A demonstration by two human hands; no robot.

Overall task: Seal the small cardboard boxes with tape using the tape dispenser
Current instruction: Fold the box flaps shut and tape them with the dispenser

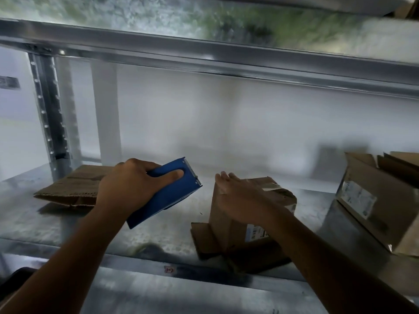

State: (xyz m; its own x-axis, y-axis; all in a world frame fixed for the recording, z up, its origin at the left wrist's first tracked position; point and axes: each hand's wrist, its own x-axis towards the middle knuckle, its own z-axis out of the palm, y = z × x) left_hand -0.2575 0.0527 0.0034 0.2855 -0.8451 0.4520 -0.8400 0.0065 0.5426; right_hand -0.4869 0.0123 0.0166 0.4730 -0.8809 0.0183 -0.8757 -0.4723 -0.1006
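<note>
- Left grip (127, 184) is clamped on the blue tape dispenser (167, 196); the small box (223, 223) stands just right of it.
- Right grip (240, 196) lies flat, fingers straight, on that box; best to steady it and press the flaps closed before taping.

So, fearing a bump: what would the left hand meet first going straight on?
Probably the right hand atop the small brown cardboard box; depth unclear; the left hand's blue tape dispenser could pass behind.

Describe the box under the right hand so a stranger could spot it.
On the metal shelf, look mid-front, right of the blue tape dispenser. The small cardboard box sits under the right hand. Flattened cardboard lies left, a larger open box right; only this one is touched.
</note>
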